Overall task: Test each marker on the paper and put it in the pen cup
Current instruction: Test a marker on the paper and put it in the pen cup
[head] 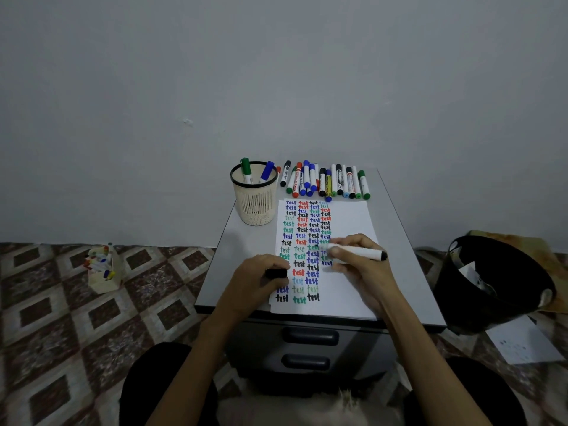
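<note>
A white sheet of paper (350, 219) covered with columns of the word "test" in several colours lies on the small grey cabinet top (396, 241). My right hand (359, 265) grips a white marker with a black end (365, 253), its tip down on the paper near the fourth column. My left hand (252, 281) rests on the paper's left edge and holds the black cap (276, 273). The cream mesh pen cup (255, 198) stands at the back left with a green marker (246, 169) and a blue marker (266, 171) in it.
A row of several capped markers (325, 181) lies along the back edge of the cabinet, right of the cup. On the patterned floor, a small box of markers (103, 269) sits at the left, and a black bin (491, 287) with loose paper (522, 339) at the right.
</note>
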`<state>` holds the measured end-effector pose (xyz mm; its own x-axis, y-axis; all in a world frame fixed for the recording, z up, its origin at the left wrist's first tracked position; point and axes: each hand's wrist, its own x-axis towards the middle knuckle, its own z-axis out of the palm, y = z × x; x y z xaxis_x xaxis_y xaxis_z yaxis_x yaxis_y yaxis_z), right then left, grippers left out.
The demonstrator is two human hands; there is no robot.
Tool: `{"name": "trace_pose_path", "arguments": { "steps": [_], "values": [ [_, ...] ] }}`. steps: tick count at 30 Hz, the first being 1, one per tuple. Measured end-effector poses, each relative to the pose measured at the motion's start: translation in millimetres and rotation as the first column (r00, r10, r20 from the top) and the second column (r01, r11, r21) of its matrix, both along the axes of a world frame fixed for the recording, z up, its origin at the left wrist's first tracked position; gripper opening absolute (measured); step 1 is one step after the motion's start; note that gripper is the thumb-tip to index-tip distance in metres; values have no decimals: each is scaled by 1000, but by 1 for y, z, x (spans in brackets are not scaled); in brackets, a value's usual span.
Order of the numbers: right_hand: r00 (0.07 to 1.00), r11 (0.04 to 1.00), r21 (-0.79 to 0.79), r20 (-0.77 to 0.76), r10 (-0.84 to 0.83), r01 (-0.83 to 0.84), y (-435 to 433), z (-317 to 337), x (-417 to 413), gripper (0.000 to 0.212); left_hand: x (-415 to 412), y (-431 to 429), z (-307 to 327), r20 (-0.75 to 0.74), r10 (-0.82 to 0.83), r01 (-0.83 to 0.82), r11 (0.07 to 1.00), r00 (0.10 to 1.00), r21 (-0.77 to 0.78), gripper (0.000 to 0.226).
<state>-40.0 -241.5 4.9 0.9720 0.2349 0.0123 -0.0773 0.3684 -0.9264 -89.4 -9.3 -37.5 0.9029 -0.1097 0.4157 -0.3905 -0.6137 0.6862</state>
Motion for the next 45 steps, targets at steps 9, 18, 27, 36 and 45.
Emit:
{"name": "trace_pose_path", "arguments": {
  "steps": [9,18,27,36,45],
  "values": [
    [997,993,-113,79,-26,35,6,-4,12,19,-1,0,-1,-57,-10,8,999,998,-42,44],
    [987,955,-261,115,-111,137,16,-15,21,30,0,0,-5,-48,2,-3,999,999,-35,33],
    [987,940,-323,151,-63,110,18,-20,22,28,-2,-1,-5,-65,10,-13,999,998,-47,32],
    [973,902,-404,224,-61,150,21,-22,22,29,-2,-1,-5,-56,14,-17,999,998,-48,37],
    [978,908,-399,202,-49,128,20,-22,21,25,-2,-2,-5,-66,21,-25,997,998,-68,30]
  ]
}}
